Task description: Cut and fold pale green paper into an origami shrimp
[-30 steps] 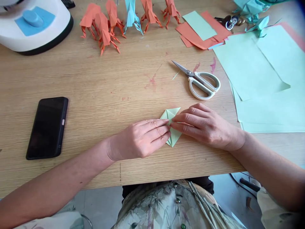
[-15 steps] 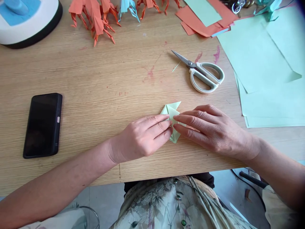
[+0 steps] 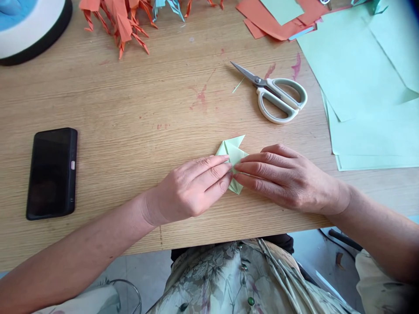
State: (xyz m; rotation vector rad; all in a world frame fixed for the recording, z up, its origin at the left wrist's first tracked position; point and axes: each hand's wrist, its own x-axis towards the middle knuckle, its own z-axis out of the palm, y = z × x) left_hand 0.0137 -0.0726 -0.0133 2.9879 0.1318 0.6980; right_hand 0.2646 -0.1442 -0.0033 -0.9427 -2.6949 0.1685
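A small piece of folded pale green paper (image 3: 233,151) lies on the table near its front edge, with pointed corners at the top and bottom. My left hand (image 3: 199,185) holds its left side, fingers close together on top and thumb hidden. From the right, my right hand (image 3: 284,179) grips the paper's other side, its fingertips almost meeting those of the left. The middle of the paper is partly covered by fingers. Beyond my right hand lie scissors (image 3: 271,93) with white and grey handles, blades pointing up and left.
A black phone (image 3: 51,173) lies at the left. Large light green sheets (image 3: 363,87) cover the right side, near orange paper (image 3: 252,15). Several orange origami figures (image 3: 121,22) stand at the back, beside a white and blue object with a black base (image 3: 39,35).
The view has shifted slightly, so the table items sit a little higher and further left. Both hands stay on the folded paper, the fingertips nearly in the same place.
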